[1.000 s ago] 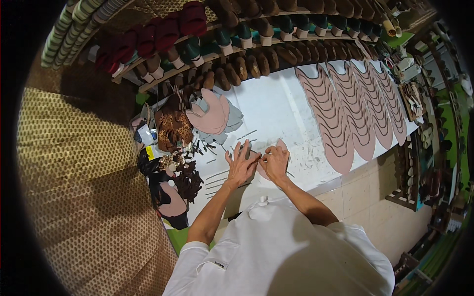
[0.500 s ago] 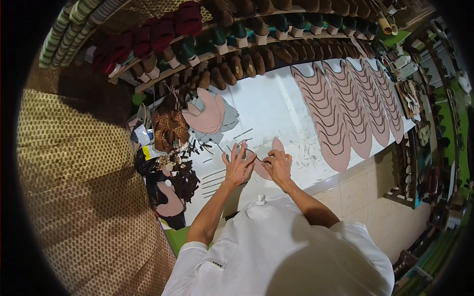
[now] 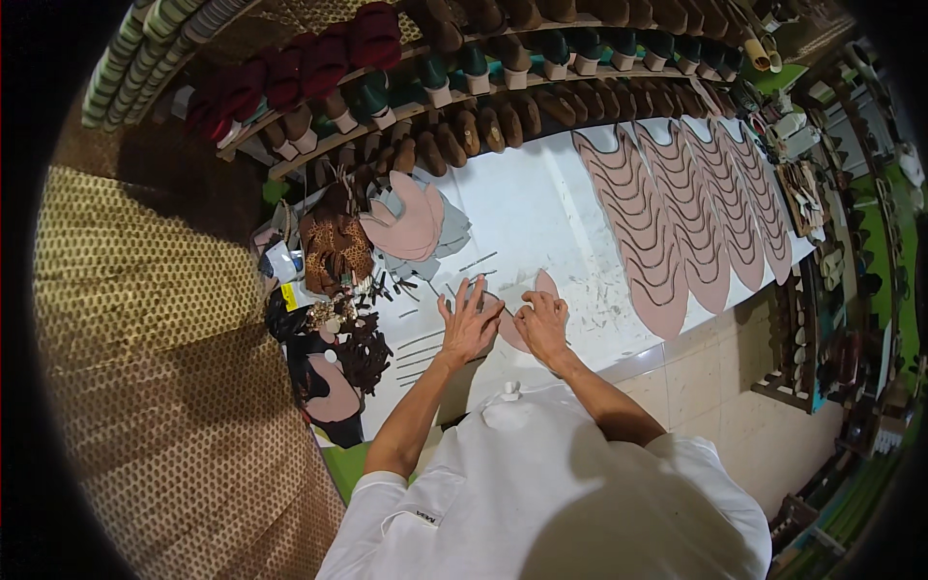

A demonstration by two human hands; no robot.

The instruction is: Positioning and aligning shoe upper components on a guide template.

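Note:
A pink, curved shoe-upper piece (image 3: 511, 334) lies on the white tabletop between my hands. One pointed end sticks out beyond my right fingers. A thin dark strip (image 3: 509, 310) runs along its inner edge. My left hand (image 3: 470, 323) rests over the piece's left side, fingers spread, with thumb and fingertips touching its edge. My right hand (image 3: 543, 323) is curled, its fingertips pinched together at the strip; the fingers partly hide what they grip. Several loose dark strips (image 3: 419, 356) lie left of my left hand.
Overlapping pink pieces with dark edging (image 3: 650, 242) lie in rows at the right. Stacked pink and grey pieces (image 3: 411, 227) sit at the back left, near leopard-print material (image 3: 333, 253) and a dark pile of scraps (image 3: 363, 353). Shoe racks (image 3: 464, 87) line the far side.
My right hand has shifted very slightly and its fingers are curled tighter. My left hand and the pink piece stay in nearly the same place.

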